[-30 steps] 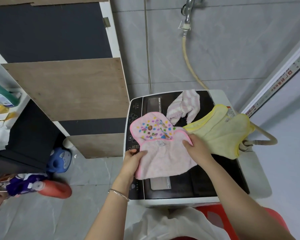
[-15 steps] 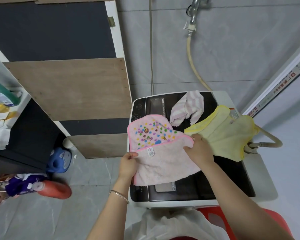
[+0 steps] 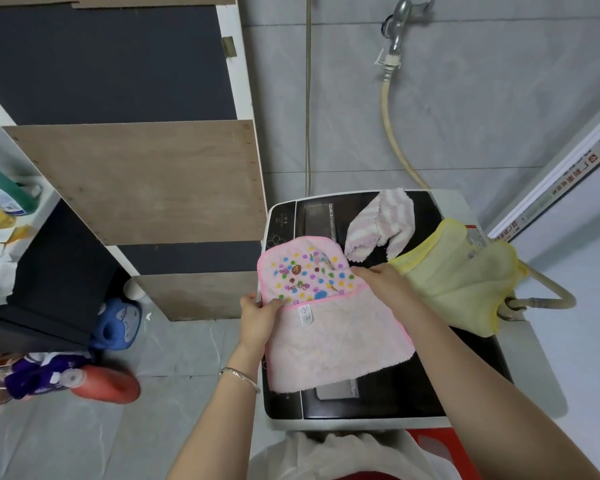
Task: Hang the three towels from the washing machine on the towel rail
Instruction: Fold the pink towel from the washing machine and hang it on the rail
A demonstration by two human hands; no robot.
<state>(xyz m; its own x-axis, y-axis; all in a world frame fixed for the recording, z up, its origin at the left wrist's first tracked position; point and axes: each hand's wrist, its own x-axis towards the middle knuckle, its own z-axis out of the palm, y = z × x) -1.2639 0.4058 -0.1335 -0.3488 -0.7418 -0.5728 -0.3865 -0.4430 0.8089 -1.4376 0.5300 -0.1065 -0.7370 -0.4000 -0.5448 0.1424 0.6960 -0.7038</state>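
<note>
The right hand (image 3: 385,285) has slid onto the dotted flap of the pink towel (image 3: 333,341), its grip hidden; the left hand (image 3: 258,322) pinches its left edge, likely spreading it flat for lifting off the washing machine (image 3: 395,403).

cabinet (image 3: 136,178) close left of washing machine (image 3: 361,423), hose (image 3: 392,133) behind right

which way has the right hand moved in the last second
Yes, the right hand has slid up the pink towel, toward the back of the washing machine and nearer the striped towel lying there.
</note>
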